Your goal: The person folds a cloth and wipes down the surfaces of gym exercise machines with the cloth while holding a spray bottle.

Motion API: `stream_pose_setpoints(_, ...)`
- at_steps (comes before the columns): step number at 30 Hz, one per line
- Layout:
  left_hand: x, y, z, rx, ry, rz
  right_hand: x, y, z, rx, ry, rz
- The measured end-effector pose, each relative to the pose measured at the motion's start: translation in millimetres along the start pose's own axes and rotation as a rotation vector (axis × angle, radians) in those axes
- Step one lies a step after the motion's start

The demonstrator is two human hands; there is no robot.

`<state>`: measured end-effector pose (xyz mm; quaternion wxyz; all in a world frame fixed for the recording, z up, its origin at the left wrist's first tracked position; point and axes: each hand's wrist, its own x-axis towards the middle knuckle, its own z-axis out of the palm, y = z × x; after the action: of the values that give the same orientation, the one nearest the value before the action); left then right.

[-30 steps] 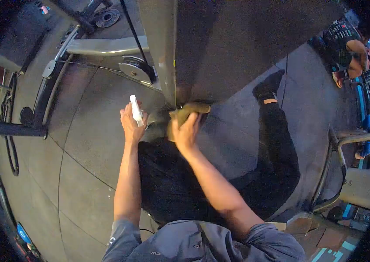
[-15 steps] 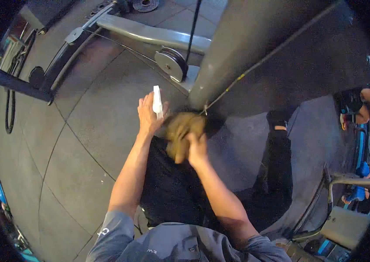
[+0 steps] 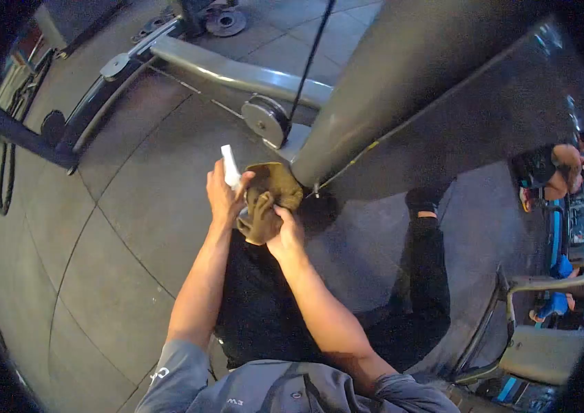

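Observation:
In my left hand [image 3: 223, 196] is a white spray bottle [image 3: 231, 167]; its narrow white head points up and away, and most of the body is hidden by the fingers and the cloth. The fingers of that hand are wrapped round it. My right hand [image 3: 286, 234] grips a crumpled brown cloth [image 3: 275, 184] by its lower side, with the thumb on top. The cloth hangs spread beside the left thumb, in front of the bottle's nozzle side. Both hands are close together above my black-trousered leg [image 3: 257, 303].
A thick grey machine post [image 3: 374, 89] rises just beyond the cloth, with a cable pulley [image 3: 264, 118] and a curved metal frame [image 3: 223, 69]. Weight plates [image 3: 226, 23] lie farther back. A bench [image 3: 543, 354] is at right; other people [image 3: 560, 172] show at the right edge.
The cloth and right hand have moved left, up against the left hand. The cloth was blurred by motion and now shows sharply, opened out more. The left hand has shifted slightly left.

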<state>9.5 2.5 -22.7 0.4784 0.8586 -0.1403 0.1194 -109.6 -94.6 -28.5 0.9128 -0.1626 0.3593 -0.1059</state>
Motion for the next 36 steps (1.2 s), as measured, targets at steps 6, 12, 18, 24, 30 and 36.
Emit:
stream_pose_setpoints(6, -4.2, 9.2, 2.1, 0.017, 0.041, 0.059, -62.8, -57.7, -45.9, 0.026, -0.01, 0.13)
stream_pose_setpoints(12, -9.6, -1.7, 8.9, -0.112, 0.045, 0.025, -179.8, -152.7, -41.8, 0.154, -0.051, -0.193)
stream_pose_setpoints(18, -21.6, 36.3, -15.4, -0.238, 0.134, 0.159, -270.0, -207.8, -85.3, 0.172, 0.006, -0.471)
stream_pose_setpoints(24, -5.4, 69.4, -67.3, -0.18, 0.055, 0.246, -355.9, -274.1, -175.8, 0.264, 0.031, -0.632)
stream_pose_setpoints(30, -3.3, 204.8, -160.0, -0.136, -0.14, 0.348, -345.8, -394.3, -211.6, 0.193, 0.109, -0.786)
stream_pose_setpoints(36, -43.2, 305.6, -186.5, -0.309, -0.27, 0.362, -246.0, -536.6, -126.3, 0.003, 0.105, -0.765)
